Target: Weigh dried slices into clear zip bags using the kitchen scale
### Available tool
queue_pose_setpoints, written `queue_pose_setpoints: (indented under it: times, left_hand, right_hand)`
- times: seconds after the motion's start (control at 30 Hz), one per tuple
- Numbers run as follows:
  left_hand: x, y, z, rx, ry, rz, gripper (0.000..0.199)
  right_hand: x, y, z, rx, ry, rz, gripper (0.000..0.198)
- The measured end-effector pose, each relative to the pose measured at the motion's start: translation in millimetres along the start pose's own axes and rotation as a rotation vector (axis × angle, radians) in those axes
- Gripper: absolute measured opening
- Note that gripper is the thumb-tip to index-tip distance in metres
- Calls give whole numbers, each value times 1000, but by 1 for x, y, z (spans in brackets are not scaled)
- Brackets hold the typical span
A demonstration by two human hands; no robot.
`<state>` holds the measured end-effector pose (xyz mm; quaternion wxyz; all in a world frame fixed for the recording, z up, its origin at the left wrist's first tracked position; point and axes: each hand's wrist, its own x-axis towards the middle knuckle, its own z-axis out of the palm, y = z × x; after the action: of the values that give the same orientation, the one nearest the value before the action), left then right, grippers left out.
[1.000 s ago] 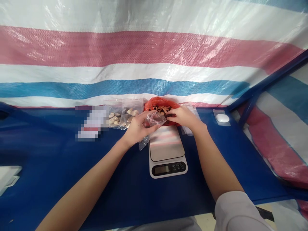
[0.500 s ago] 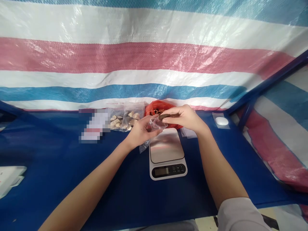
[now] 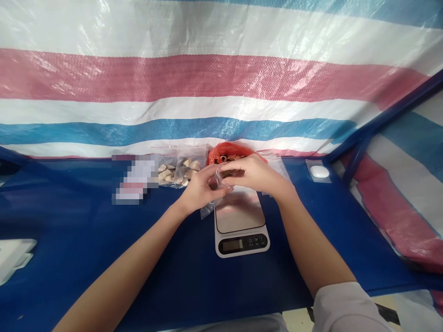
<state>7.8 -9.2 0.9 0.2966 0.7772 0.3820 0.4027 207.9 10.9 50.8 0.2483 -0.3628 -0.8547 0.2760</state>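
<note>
My left hand (image 3: 199, 189) is closed on a clear plastic bag (image 3: 208, 210), whose lower end hangs past the palm. My right hand (image 3: 254, 174) pinches a brown, elongated dried piece (image 3: 233, 173) at the bag's mouth; its exact kind I cannot make out. Both hands are above the far part of a white kitchen scale (image 3: 240, 214) with a metal plate. Right behind them stands a red plastic bag (image 3: 233, 150) holding brown and pale pieces, partly hidden by my right hand.
Left of the red bag lie clear zip bags (image 3: 180, 174) of pale chunks, beside a blurred paper (image 3: 136, 180). More clear bags (image 3: 277, 166) lie behind my right hand. A white oval object (image 3: 319, 171) is at the right, a white case (image 3: 15, 258) at the left edge. Striped sheeting (image 3: 194, 78) hangs behind the blue table (image 3: 180, 286).
My right hand has moved left and slightly down, bringing the brown piece into the mouth of the clear bag. My left hand has stayed nearly in place.
</note>
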Motion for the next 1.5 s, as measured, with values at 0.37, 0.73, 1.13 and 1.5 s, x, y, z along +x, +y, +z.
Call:
queue_pose_setpoints:
  times: [0.37, 0.73, 1.13, 1.5]
  left_hand:
    - [-1, -6, 0, 2, 68, -14, 51]
    - [-6, -7, -4, -23, 224, -186, 51]
    - [-5, -14, -9, -159, 295, -274, 47]
    - [-4, -13, -20, -194, 332, -393, 64]
  right_hand:
    - [-5, -4, -10, 155, 8, 13, 23]
    - [-4, 49, -16, -221, 43, 195, 19]
    - [24, 53, 37, -550, -3, 54, 31]
    - [48, 59, 50, -518, -58, -173, 39]
